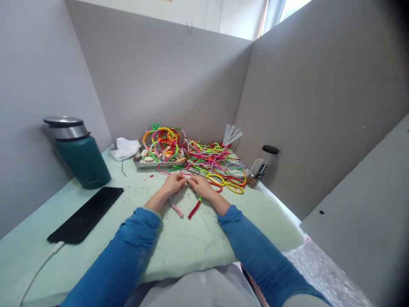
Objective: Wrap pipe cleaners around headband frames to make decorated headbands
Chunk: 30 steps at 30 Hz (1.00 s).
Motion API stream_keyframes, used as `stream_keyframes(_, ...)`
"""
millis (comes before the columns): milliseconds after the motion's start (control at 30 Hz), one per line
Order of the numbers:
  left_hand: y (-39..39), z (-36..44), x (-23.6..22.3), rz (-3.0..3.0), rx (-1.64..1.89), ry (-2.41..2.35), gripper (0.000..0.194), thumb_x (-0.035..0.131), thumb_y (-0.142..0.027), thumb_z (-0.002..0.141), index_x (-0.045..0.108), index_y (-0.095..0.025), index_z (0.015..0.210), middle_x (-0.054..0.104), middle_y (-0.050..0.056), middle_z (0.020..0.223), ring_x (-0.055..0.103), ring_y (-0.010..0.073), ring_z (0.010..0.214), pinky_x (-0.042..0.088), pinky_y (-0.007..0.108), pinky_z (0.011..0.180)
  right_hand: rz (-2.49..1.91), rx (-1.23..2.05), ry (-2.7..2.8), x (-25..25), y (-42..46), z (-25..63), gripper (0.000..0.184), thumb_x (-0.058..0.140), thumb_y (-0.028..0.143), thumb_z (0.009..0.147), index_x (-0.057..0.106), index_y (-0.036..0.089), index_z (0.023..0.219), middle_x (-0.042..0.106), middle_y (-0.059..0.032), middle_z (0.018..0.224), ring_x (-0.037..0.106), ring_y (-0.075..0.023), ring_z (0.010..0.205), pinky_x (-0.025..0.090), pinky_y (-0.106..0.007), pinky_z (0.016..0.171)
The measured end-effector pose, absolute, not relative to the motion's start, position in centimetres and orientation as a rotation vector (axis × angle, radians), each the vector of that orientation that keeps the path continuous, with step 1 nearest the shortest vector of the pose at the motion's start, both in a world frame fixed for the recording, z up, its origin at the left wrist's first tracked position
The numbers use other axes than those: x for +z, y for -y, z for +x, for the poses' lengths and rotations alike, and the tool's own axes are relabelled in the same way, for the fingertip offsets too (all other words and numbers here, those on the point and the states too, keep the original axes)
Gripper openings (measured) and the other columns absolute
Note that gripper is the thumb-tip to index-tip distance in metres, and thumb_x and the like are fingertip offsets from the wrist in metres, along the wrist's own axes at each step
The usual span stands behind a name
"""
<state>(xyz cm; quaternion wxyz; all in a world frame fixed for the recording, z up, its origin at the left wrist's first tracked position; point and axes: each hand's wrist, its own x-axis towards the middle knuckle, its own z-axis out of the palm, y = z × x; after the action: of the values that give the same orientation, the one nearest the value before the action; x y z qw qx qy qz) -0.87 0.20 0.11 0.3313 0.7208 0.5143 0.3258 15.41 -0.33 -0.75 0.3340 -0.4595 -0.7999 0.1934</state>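
Observation:
Over the middle of the table, my left hand (174,183) and my right hand (201,186) meet with their fingertips pinched together. Both are closed on a fuzzy pipe cleaner (194,210). One end, red with a bit of green, hangs below my right hand. Below my left hand hangs a lilac and pink end. The stretch between the two ends is hidden by my fingers, so I cannot tell if it is a single piece. Just past my right hand lie yellow pipe cleaner loops (234,187) and a red one.
Behind my hands stand a metal tray (159,164) with shells and pipe cleaner rings, and a heap of loose pipe cleaners (211,155). At left are a green bottle (81,162), a plugged-in phone (86,215) and white plastic (126,148). A clear black-capped bottle (263,164) is at right.

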Motion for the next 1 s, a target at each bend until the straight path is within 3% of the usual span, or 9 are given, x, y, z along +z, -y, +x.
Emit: stream_keyframes(1000,-0.25,-0.95,0.11,1.883,0.837,-1.322,0.015,0.051,-0.029,0.074,0.057,-0.016,0.071,0.056,-0.003,0.054,0.042,0.0067,0.037,0.033,0.018,0.037,-1.236,0.476,2.070,-0.91,0.25,15.34,0.024,0.045,0.024,0.085,0.061,0.017,0.068,0.056,0.0013,0.059,0.045,-0.0116,0.057,0.029,-0.021,0.054)
